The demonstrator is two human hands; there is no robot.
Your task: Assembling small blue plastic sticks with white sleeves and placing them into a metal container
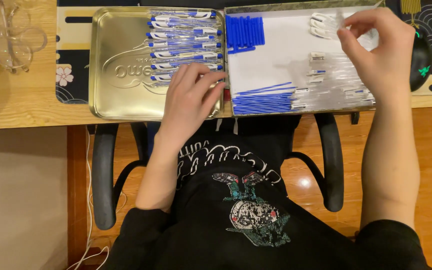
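Two bare hands over a hinged metal tin [111, 95] lying open on a wooden desk [21, 100] across the upper frame. Left hand [191, 95], centre frame, fingers curled loosely at the lower end of a row of assembled blue-and-white pens [183, 45] in the tin's left half; unclear whether gripping one or only touching. Right hand [376, 47], upper right, fingertips pinched on a clear pen barrel [343, 20] above the right half. Below it, a heap of clear barrels [333, 82]; blue caps [244, 32] stacked upper centre; thin blue refills [263, 100] at the lower edge. Glasses [13, 37] upper left; dark mouse [421, 60] far right.
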